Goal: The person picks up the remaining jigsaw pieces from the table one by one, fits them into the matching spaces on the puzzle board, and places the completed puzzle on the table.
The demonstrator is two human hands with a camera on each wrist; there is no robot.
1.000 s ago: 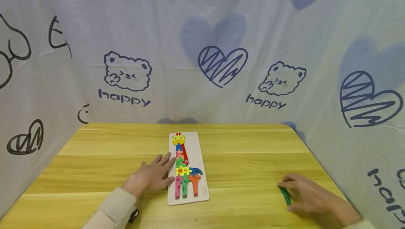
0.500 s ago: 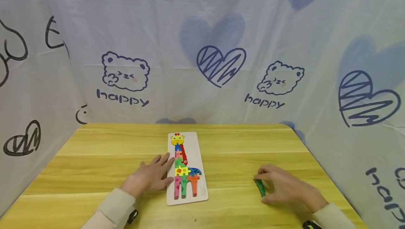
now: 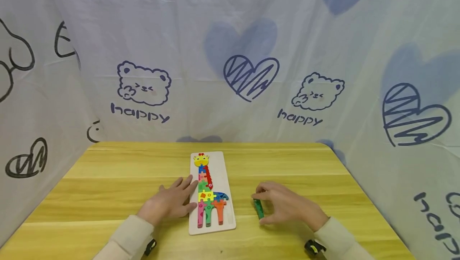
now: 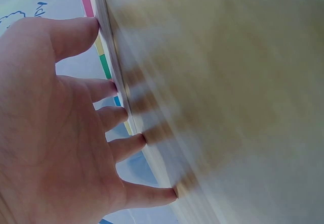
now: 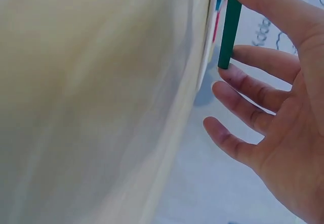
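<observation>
A white puzzle board [image 3: 224,172] lies on the table, bearing a giraffe puzzle [image 3: 206,196] of coloured interlocking pieces. Its head is yellow, the mane red, and the legs pink, green and orange. Right of the orange leg, a narrow recess [image 3: 230,216] shows in the board. My left hand [image 3: 167,202] is spread flat, its fingertips and thumb at the board's left edge. Between thumb and fingers, my right hand [image 3: 284,202] pinches a slim green puzzle piece [image 3: 258,209], a short way right of the board. In the right wrist view the green piece [image 5: 230,32] is seen edge-on.
The wooden table [image 3: 143,164] runs back to a pale curtain [image 3: 197,32] printed with hearts, bears and the word happy. More curtain hangs at the left and right sides. A dark strap [image 3: 314,248] is on the right wrist.
My right hand has moved left across the table towards the board, carrying the green puzzle piece. The left hand and the board have stayed in place.
</observation>
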